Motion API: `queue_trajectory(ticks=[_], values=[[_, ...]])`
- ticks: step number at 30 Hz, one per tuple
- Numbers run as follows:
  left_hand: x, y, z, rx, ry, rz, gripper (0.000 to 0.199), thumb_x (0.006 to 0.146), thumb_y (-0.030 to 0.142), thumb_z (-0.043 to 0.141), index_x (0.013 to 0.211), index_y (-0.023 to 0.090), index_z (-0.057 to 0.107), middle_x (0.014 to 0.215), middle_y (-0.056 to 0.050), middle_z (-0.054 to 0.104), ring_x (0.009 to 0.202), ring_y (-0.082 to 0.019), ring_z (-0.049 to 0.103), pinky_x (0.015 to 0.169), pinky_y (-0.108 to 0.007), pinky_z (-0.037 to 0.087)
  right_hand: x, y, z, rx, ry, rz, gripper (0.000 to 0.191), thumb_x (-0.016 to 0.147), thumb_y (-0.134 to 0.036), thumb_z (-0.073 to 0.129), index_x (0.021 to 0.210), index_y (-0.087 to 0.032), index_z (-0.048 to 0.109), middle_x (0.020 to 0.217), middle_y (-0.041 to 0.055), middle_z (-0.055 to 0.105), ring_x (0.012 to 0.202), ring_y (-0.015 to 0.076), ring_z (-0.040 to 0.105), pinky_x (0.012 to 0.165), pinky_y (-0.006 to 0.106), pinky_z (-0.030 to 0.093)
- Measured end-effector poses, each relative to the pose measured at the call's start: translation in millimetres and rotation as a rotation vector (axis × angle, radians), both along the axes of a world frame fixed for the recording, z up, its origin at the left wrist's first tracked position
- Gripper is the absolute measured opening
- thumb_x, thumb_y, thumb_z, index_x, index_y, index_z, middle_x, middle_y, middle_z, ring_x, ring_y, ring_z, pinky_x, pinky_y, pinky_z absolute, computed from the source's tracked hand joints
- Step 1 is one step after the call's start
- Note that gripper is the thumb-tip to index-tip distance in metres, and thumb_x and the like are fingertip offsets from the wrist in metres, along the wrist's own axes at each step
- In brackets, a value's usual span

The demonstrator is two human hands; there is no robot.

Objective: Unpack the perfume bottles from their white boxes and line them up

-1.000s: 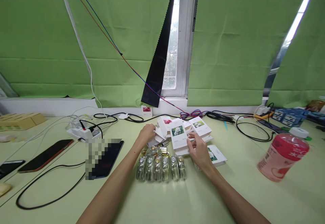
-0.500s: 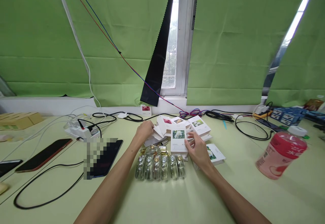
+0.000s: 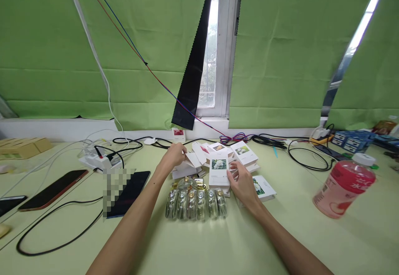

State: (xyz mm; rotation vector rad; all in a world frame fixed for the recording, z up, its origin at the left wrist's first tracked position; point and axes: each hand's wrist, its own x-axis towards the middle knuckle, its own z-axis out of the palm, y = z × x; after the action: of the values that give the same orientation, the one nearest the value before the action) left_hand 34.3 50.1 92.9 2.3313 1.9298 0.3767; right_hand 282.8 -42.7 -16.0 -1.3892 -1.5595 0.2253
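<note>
My left hand (image 3: 175, 157) has its fingers closed on the flap of a plain white paper box (image 3: 188, 168) at the left of a box pile. My right hand (image 3: 242, 182) has its fingers curled at the right edge of a white box with a white-flower picture (image 3: 218, 170). Behind that lie more white boxes with flower pictures (image 3: 245, 153), and another flower box (image 3: 263, 187) rests to the right of my right hand. In front of the pile stands a row of several small glass bottles (image 3: 196, 205) with gold and silver tops; other bottles (image 3: 186, 183) lie behind them.
A pink drink bottle (image 3: 344, 187) stands at the right. Phones (image 3: 52, 190), a dark tablet-like device (image 3: 132, 194) and a power strip (image 3: 101, 162) with cables lie at the left. Brown cartons (image 3: 25, 147) sit far left, blue boxes (image 3: 352, 141) far right.
My left hand has shifted slightly left and away from me, and the plain white box has come left with it, showing more of its side. My right hand has stayed nearly still.
</note>
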Motion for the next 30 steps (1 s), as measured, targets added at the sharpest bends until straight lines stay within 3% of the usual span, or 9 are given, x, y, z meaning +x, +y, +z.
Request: queue_trajectory(ticks=[5,11,19,24,27,30], values=[[-5.9,-2.8,10.0,0.035,-0.008,0.018,0.024,0.076,0.009,0.063,0.094,0.014,0.079,0.087,-0.012,0.075,0.088,-0.023,0.067,0.079,-0.026,0.048,0.9,0.9,-1.3,0.002,-0.004,-0.01,0.024,0.089,-0.03,0.051,0.11,-0.018,0.058,0.102,0.0088,0.067,0.069,0.0195,0.063,0.071,0.037,0.052],[-17.5,-14.7,32.4,0.055,-0.009,-0.03,0.02,0.075,0.014,0.06,0.077,0.018,0.08,0.071,-0.007,0.073,0.076,-0.021,0.064,0.068,-0.025,0.045,0.2,-0.9,0.4,0.022,0.011,-0.014,0.024,0.091,-0.032,0.05,0.108,-0.018,0.058,0.1,0.0092,0.066,0.068,0.0189,0.062,0.07,0.036,0.052],[-25.0,-31.9,56.2,0.04,-0.079,-0.075,0.023,0.075,0.025,0.06,0.085,0.018,0.08,0.06,-0.002,0.067,0.061,-0.015,0.057,0.052,-0.022,0.037,-4.1,-8.1,12.3,0.104,0.072,-0.036,0.024,0.096,-0.038,0.047,0.1,-0.019,0.061,0.1,0.0089,0.067,0.078,0.0208,0.058,0.077,0.036,0.049],[-5.8,-42.4,57.4,-0.031,-0.201,-0.153,0.024,0.074,0.029,0.061,0.084,0.017,0.078,0.056,0.0,0.064,0.057,-0.014,0.056,0.049,-0.021,0.035,-6.4,-15.9,20.9,0.175,0.108,0.045,0.029,0.095,-0.041,0.052,0.112,-0.019,0.06,0.105,0.009,0.067,0.083,0.0209,0.06,0.078,0.036,0.051],[5.2,-44.2,52.3,-0.096,-0.285,-0.208,0.027,0.074,0.035,0.062,0.086,0.015,0.077,0.055,0.0,0.063,0.053,-0.013,0.054,0.047,-0.022,0.034,-5.3,-18.1,24.0,0.209,0.071,0.106,0.042,0.092,-0.041,0.058,0.129,-0.022,0.055,0.119,0.0108,0.065,0.101,0.0252,0.061,0.087,0.04,0.052],[13.1,-43.6,45.3,-0.141,-0.359,-0.271,0.029,0.075,0.038,0.062,0.087,0.014,0.075,0.056,-0.001,0.064,0.049,-0.012,0.05,0.047,-0.022,0.034,-3.2,-17.4,24.8,0.227,0.023,0.151,0.054,0.089,-0.042,0.063,0.139,-0.025,0.048,0.135,0.0109,0.058,0.123,0.0294,0.053,0.096,0.044,0.049]])
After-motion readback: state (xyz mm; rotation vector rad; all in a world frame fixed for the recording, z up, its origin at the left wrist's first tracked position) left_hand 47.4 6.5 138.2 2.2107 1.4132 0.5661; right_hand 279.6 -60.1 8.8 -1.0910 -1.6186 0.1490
